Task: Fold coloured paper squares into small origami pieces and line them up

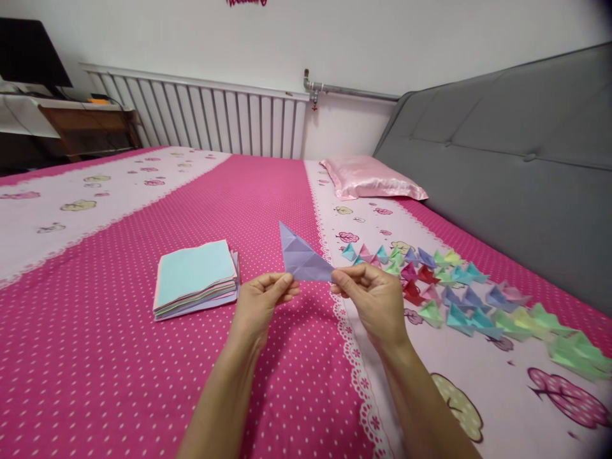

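A purple sheet of origami paper [305, 258], folded into a triangle with crease lines across it, is held up above the bed. My left hand [261, 299] pinches its lower left corner between thumb and fingers. At the lower right corner, my right hand [370, 296] grips it the same way. To the left of my hands lies a stack of coloured paper sheets [196, 277], light blue on top. Several rows of small folded paper boats [461, 293] in many colours stand to the right, beyond my right hand.
A pink satin pillow [370, 178] lies near the grey padded headboard [507, 134]. The bed has a pink dotted cover [248, 197] with printed white bands. Behind it are a white radiator [201, 111], a pipe [354, 89] and, at far left, a monitor [31, 54] on a desk.
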`<state>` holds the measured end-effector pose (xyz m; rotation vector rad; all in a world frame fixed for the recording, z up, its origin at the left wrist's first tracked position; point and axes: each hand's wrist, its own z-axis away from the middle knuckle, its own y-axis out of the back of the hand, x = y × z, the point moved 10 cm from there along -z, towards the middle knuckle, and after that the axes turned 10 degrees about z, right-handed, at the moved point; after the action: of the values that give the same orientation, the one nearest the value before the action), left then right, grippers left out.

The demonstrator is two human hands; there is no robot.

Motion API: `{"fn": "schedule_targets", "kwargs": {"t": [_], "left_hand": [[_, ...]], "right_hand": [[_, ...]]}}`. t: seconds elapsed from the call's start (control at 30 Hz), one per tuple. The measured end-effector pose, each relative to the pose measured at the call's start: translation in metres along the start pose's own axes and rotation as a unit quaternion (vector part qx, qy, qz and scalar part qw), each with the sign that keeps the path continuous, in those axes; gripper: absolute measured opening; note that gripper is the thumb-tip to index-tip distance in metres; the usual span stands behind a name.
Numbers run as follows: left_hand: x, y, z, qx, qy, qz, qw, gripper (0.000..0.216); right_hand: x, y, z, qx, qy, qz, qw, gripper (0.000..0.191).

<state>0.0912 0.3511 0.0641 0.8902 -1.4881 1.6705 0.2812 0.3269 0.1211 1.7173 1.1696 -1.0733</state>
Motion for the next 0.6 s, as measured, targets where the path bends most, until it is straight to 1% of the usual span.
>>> {"fn": "schedule_targets", "kwargs": {"t": [0.07,0.13,0.23,0.3,0.37,0.5,0.6], "left_hand": [[0.001,0.001,-0.001,0.002,-0.003,0.036,0.999,0.029],[0.001,-0.001,-0.003,-0.008,-0.002,0.068,0.998,0.029],[0.001,-0.008,-0.003,-0.044,-0.003,0.087,0.995,0.027],[0.000,-0.011,-0.003,-0.064,-0.009,0.085,0.994,0.024],[-0.001,-0.014,-0.002,-0.078,-0.011,0.076,0.994,0.022],[-0.006,-0.024,0.002,-0.119,0.005,0.035,0.992,0.019],[-0.009,-0.031,0.005,-0.146,0.013,-0.012,0.989,0.020]], "right_hand": [[-0.007,-0.004,0.001,-0.025,0.023,-0.006,0.999,0.011],[-0.015,-0.012,0.004,-0.070,0.049,-0.008,0.996,0.008],[-0.024,-0.023,0.009,-0.135,0.078,-0.003,0.988,0.009],[-0.025,-0.028,0.011,-0.157,0.079,-0.011,0.984,0.011],[-0.024,-0.027,0.011,-0.149,0.070,-0.035,0.986,0.011],[-0.016,-0.018,0.007,-0.094,0.035,-0.085,0.991,0.016],[-0.011,-0.018,0.007,-0.092,0.006,-0.112,0.989,0.021]]}}
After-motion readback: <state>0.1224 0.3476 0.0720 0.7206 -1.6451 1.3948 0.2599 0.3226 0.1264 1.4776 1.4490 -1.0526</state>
